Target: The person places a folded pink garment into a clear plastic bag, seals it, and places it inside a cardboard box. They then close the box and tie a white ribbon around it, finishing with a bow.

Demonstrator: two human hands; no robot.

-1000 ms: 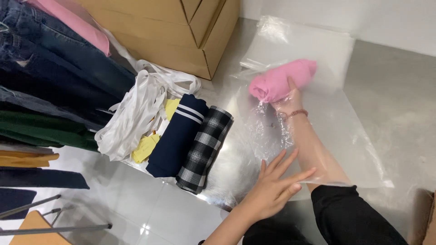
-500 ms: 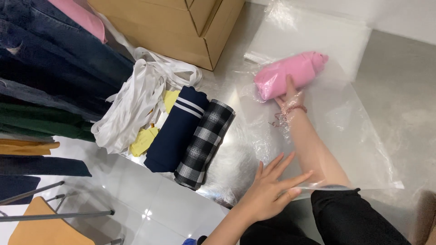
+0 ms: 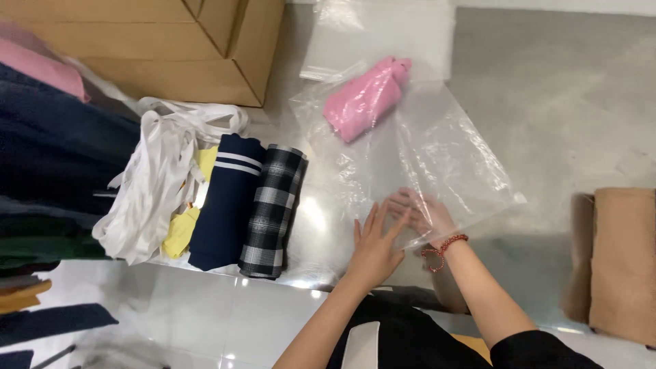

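Note:
A rolled pink garment (image 3: 364, 100) lies inside a clear plastic bag (image 3: 451, 157) spread on the glossy floor. My right hand (image 3: 421, 215), with a red bead bracelet at the wrist, is at the bag's near edge; its fingers curl on the film and show partly through it. My left hand (image 3: 373, 247) lies flat beside it, fingers apart, pressing on the near edge of the plastic. Both hands are well short of the pink garment.
To the left lie rolled clothes: a black-and-white plaid roll (image 3: 272, 201), a navy roll with white stripes (image 3: 224, 198), yellow cloth (image 3: 180, 231) and white cloth (image 3: 147, 198). Behind them are a cardboard box (image 3: 171, 48) and stacked dark clothes (image 3: 55, 157). A tan folded garment (image 3: 623, 263) sits right.
My right hand has drawn back from the pink garment to the bag's near edge, beside my left hand. The garment stays deep in the bag. The view has shifted right.

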